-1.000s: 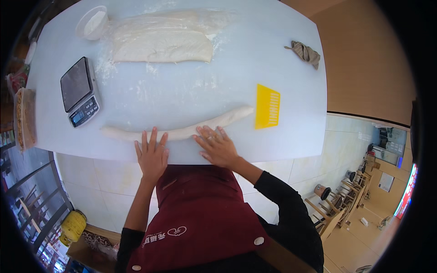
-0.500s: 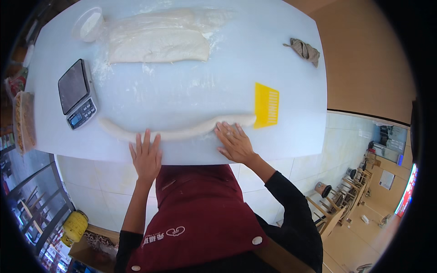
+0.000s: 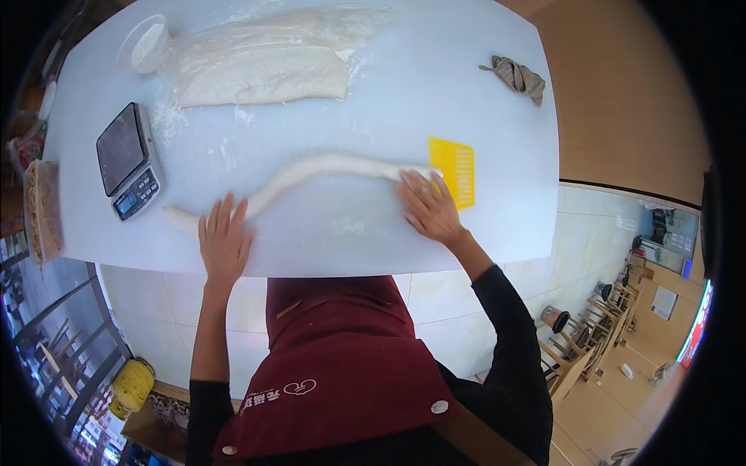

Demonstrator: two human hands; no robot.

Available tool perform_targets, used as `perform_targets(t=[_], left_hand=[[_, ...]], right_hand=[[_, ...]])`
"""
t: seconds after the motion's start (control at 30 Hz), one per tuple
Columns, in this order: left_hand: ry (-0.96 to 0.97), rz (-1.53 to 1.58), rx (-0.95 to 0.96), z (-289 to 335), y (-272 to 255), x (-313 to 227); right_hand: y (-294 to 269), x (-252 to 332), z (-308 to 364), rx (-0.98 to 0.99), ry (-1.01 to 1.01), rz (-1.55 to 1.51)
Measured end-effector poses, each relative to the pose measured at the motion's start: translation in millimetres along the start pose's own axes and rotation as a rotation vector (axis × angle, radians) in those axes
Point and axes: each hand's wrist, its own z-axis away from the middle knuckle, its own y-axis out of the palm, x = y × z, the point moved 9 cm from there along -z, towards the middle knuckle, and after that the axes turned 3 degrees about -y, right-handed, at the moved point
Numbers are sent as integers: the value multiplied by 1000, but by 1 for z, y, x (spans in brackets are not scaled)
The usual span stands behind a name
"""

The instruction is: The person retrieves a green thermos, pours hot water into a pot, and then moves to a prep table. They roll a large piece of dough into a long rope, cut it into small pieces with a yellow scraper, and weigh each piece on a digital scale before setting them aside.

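A long rope of dough (image 3: 311,168) lies in a bent curve across the pale table, its middle bowed away from me. My left hand (image 3: 224,241) rests on the rope near its left end, fingers stretched out and slightly spread. Flat on the right end lies my right hand (image 3: 432,208), fingers also extended. Just beside that hand, a yellow slotted dough scraper (image 3: 464,175) lies flat, partly covered by the fingertips and the rope's tip. Neither hand is wrapped around anything.
A wide slab of dough (image 3: 264,78), partly under clear plastic film, lies at the far side. Left of it stand a bowl of flour (image 3: 146,46) and a digital scale (image 3: 128,155). A crumpled cloth (image 3: 519,79) sits far right; a plastic container (image 3: 43,210) is at the left edge.
Both hands have moved outward, away from each other, and the right has gone farther from me. The rope's middle and right part shifted away, turning its shallow sag into an arch.
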Motion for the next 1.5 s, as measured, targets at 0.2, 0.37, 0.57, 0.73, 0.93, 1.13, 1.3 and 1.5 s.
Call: perform_targets(t=[0.2, 0.37, 0.57, 0.73, 0.93, 1.13, 1.3, 1.5], left_hand=[[31, -167, -39, 9, -35, 58], [111, 126, 91, -33, -45, 73], [211, 162, 2, -80, -56, 40], [121, 377, 127, -97, -51, 41], [45, 502, 28, -133, -76, 69], [-62, 90, -184, -138, -14, 55], [-216, -152, -85, 17, -2, 30], [-302, -118, -283, -84, -17, 68]], right_hand=[[3, -22, -12, -34, 142, -76], [-8, -23, -35, -96, -70, -40], [-45, -113, -16, -43, 172, 57], [-36, -116, -56, -17, 406, 102], [5, 16, -211, -347, 157, -393], [86, 111, -284, -21, 167, -313], [50, 175, -161, 32, -14, -354], [67, 95, -269, -150, 221, -222]])
